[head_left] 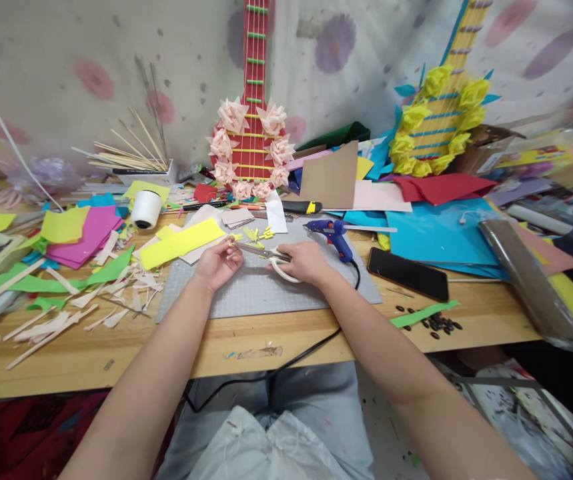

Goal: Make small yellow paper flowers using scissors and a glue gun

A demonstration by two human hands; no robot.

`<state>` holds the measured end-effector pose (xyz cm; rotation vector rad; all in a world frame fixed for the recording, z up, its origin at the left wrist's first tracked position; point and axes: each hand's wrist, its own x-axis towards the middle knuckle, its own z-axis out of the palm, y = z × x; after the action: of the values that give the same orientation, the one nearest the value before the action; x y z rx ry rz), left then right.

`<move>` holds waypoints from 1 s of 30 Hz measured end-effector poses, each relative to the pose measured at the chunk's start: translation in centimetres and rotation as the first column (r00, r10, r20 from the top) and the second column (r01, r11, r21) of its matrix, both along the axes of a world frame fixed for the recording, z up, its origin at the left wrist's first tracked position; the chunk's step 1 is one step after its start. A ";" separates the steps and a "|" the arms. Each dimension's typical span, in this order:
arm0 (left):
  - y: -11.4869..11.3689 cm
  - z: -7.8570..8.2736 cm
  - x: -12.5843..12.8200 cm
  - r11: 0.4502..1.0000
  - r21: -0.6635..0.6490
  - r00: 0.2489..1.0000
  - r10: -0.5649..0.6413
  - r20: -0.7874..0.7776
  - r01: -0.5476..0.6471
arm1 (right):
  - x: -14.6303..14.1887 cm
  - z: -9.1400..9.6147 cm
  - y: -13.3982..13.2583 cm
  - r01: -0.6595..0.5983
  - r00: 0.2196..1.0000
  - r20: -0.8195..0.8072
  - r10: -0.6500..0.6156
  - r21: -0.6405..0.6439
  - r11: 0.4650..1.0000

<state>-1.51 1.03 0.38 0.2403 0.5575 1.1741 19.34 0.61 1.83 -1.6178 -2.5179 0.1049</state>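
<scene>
My right hand [302, 260] is closed around the white handles of a pair of scissors [283, 269], whose blades point left. Pinched in the fingers of my left hand [220, 264] is a small yellow paper piece [237, 237], close to the blade tips. Whether the blades touch it I cannot tell. Beyond the scissors, several small yellow cut pieces [266, 233] lie on the grey cutting mat [246, 297]. To the left of them rests a yellow paper strip [182, 243]. A blue glue gun [333, 235] lies on its side to the right of my right hand.
A black phone [408, 274] and small black beads [440, 324] are on the right. Paper scraps [131, 283] cover the left side, near a white roll [146, 209]. At the back stand a red paper guitar [252, 143] and a yellow one [433, 130]. The gun's black cord [311, 347] crosses the table edge.
</scene>
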 end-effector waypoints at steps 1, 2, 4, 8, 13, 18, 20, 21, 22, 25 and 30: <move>0.0 0.0 0.0 1.000 0.000 1.000 -0.003 0.005 0.003 | 0.0 0.1 0.0 0.002 1.000 -0.005 -0.002 -0.006 1.000; 0.0 0.0 0.0 1.000 -0.001 1.000 -0.006 0.008 0.006 | 0.0 0.1 0.0 0.003 1.000 -0.008 -0.004 -0.011 1.000; 0.1 0.0 0.0 1.000 -0.008 1.000 -0.011 0.008 0.011 | -0.1 0.2 -0.1 0.004 1.000 -0.008 -0.004 -0.013 1.000; 0.0 0.0 0.0 0.999 -0.028 1.000 -0.022 0.007 0.022 | -0.1 0.3 -0.1 -0.009 1.000 -0.009 0.009 -0.002 1.000; -0.1 0.1 -0.1 0.998 -0.044 0.999 -0.037 0.020 0.037 | 0.0 0.3 -0.1 -0.004 1.000 -0.001 0.004 -0.011 1.000; -0.2 0.3 -0.1 0.998 -0.043 0.999 -0.045 0.027 0.047 | 0.0 0.2 -0.1 -0.024 1.000 0.015 0.025 -0.009 1.000; -0.2 0.3 -0.1 0.998 -0.034 0.999 -0.050 0.021 0.051 | -0.1 0.3 -0.1 -0.012 1.000 0.017 0.012 -0.007 1.000; -0.2 0.2 -0.1 0.998 -0.026 0.999 -0.051 0.017 0.051 | -0.1 0.3 -0.1 -0.009 1.000 0.018 0.009 -0.002 1.000; -0.2 0.2 -0.1 0.999 -0.018 0.999 -0.050 0.011 0.050 | -0.1 0.3 -0.1 -0.008 1.000 0.021 0.008 0.003 1.000; -0.1 0.1 -0.1 0.999 0.001 0.999 -0.051 -0.006 0.051 | -0.1 0.3 -0.1 -0.004 0.999 0.035 0.004 0.018 1.000; -0.2 0.1 -0.2 0.999 0.016 0.999 -0.048 -0.002 0.048 | 0.1 0.1 0.0 -0.011 1.000 0.025 0.010 0.036 0.999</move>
<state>-1.75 0.86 0.50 0.2674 0.5415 1.1327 19.39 0.61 1.95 -1.6021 -2.5320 0.0403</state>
